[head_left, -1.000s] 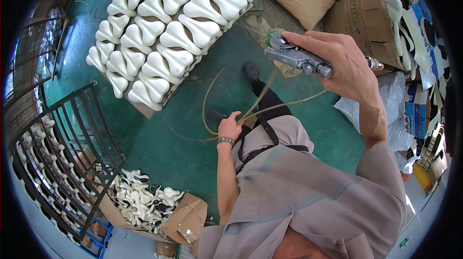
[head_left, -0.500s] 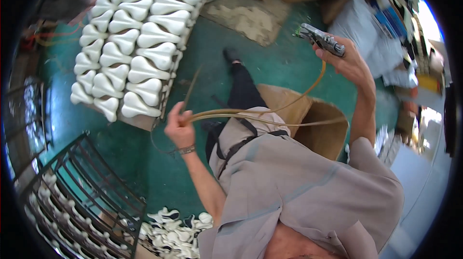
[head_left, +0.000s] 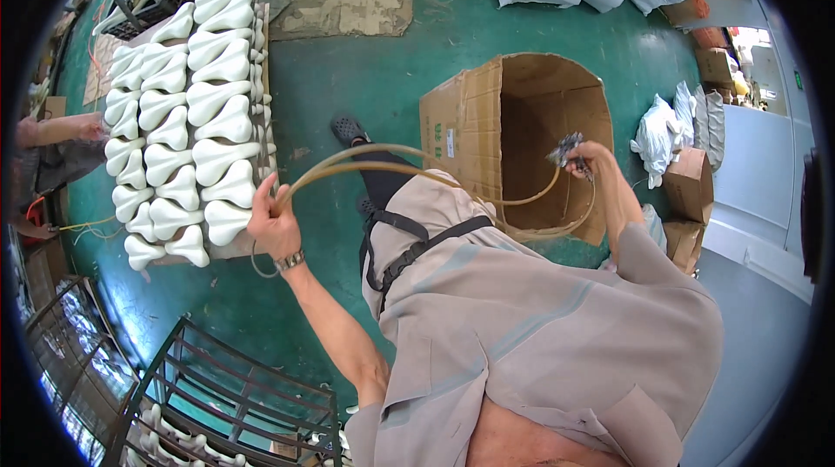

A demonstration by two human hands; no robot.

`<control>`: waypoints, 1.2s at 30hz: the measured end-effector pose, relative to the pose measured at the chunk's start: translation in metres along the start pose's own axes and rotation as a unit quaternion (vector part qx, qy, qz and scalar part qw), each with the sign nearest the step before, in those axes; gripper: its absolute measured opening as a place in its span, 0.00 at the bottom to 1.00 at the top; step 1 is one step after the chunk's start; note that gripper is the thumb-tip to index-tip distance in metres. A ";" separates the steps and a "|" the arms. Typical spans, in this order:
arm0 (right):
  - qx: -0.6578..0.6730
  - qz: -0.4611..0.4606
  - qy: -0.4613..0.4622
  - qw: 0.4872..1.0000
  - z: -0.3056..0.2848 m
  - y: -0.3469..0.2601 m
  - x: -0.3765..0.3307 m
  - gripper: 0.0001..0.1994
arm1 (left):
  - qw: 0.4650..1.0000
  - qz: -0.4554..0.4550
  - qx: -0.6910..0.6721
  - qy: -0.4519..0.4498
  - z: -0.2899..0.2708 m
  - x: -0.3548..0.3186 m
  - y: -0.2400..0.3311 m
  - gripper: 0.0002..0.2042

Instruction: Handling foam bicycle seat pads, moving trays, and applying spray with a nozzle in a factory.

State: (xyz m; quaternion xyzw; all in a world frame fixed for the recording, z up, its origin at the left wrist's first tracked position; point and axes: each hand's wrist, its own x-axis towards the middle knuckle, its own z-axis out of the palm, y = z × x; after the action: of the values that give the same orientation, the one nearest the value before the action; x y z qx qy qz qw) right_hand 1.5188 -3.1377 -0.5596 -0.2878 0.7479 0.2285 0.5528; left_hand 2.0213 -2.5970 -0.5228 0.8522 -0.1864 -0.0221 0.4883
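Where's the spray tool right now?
In the head view, the metal spray tool is in the right hand, held out on the right over the open cardboard box; its tan hoses run across to the left hand.

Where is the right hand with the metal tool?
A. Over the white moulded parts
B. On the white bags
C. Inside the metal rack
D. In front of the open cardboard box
D: the right hand holds the metal tool against the open cardboard box.

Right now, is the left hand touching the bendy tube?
Touching. The head view shows the left hand closed around the tan hose, fingers wrapped over it.
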 end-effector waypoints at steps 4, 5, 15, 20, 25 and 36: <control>0.175 0.233 -0.173 0.941 -0.005 0.025 0.083 0.01 | 0.997 0.046 -0.057 -0.001 0.020 0.016 -0.004 0.12; 0.166 0.163 -0.182 0.955 0.020 0.042 0.096 0.01 | 0.999 0.023 -0.038 -0.025 0.025 0.020 -0.005 0.13; 0.350 0.175 -0.138 0.910 0.067 -0.007 0.119 0.07 | 0.940 0.095 -0.107 -0.310 0.200 0.085 0.000 0.33; 0.307 0.112 -0.067 0.943 0.109 -0.084 0.140 0.08 | 0.961 0.084 -0.100 -0.244 0.245 0.123 -0.080 0.37; 0.202 0.012 0.068 0.977 0.130 -0.214 0.129 0.08 | 0.609 -0.420 -0.665 0.105 0.273 0.201 -0.233 0.22; -0.838 -0.146 0.226 0.475 0.484 -0.520 0.088 0.12 | 0.276 -0.367 -0.671 0.582 0.263 0.223 -0.532 0.26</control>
State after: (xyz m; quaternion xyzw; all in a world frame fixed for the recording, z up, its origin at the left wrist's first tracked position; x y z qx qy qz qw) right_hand 2.1910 -3.2141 -0.7940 -0.7607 0.2463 0.5896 -0.1140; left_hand 2.3281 -2.6478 -1.0748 -0.0109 0.5605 0.1853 0.8071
